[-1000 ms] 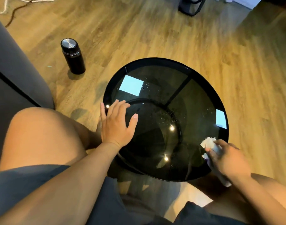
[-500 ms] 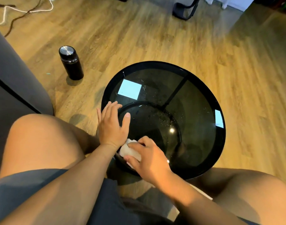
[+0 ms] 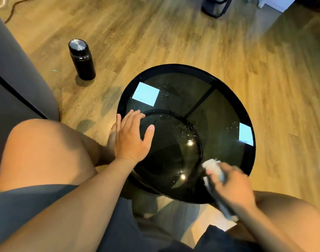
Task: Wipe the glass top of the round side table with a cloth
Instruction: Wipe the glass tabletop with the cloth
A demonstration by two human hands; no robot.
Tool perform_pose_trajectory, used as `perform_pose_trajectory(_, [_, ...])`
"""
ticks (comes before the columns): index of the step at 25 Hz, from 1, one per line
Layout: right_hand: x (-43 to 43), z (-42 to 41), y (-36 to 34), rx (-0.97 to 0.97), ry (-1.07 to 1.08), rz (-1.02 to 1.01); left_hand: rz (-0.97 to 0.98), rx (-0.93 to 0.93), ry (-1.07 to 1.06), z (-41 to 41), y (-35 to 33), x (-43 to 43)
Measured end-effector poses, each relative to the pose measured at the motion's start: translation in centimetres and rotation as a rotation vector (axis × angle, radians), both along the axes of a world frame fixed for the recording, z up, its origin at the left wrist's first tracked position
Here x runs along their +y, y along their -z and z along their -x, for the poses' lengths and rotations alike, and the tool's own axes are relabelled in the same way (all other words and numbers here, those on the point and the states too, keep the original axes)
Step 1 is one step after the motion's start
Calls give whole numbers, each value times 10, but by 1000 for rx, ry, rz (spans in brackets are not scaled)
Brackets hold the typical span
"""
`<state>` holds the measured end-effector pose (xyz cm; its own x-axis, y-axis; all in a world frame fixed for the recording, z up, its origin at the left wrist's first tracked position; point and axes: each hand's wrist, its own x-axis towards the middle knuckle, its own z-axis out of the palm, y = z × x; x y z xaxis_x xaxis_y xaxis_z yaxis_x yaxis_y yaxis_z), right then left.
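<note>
The round side table (image 3: pixel 175 68) has a dark glass top in a black rim and stands between my knees. Water droplets speckle the glass (image 3: pixel 219 113) near its middle and far side. My left hand (image 3: pixel 132 137) lies flat on the glass at the near left edge, fingers straight and spread. My right hand (image 3: pixel 232 186), blurred by motion, grips a crumpled white cloth (image 3: pixel 212 166) and presses it on the near right part of the glass.
A black flask with a steel lid (image 3: pixel 82 59) stands on the wooden floor to the far left of the table. A grey sofa (image 3: pixel 15 84) fills the left side. A black chair base (image 3: pixel 216 6) sits at the far top. My bare knees flank the table.
My right hand swept the cloth from the right edge to the near left beside my left hand, then back to the near right. My left hand stayed pressed on the glass.
</note>
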<state>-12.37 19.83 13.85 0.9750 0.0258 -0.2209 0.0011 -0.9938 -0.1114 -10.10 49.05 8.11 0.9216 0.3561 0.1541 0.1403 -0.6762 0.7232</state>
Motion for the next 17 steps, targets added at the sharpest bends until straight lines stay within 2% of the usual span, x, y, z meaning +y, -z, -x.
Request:
perform_pose_trajectory(5, [147,38,10,55,-381,-231,8,-21,-4,2,-2,-1])
perform_pose_trajectory(8, [135,31,12,-40,-554,-241,6,-3,-31,2,-2,0])
perform_pose_trajectory(10, [71,11,14,-109,-444,-158,-8,8,-32,1,-3,-1])
perform_pose_trajectory(14, [-77,-64,6,-72,133,71,-10,10,-24,0,-3,-2])
perform_pose_trajectory(15, [-87,-74,6,-85,198,67,-8,9,-21,0,-2,-1])
perform_pose_trajectory(17, [-60,-71,12,-136,195,69,3,9,-16,-1,0,0])
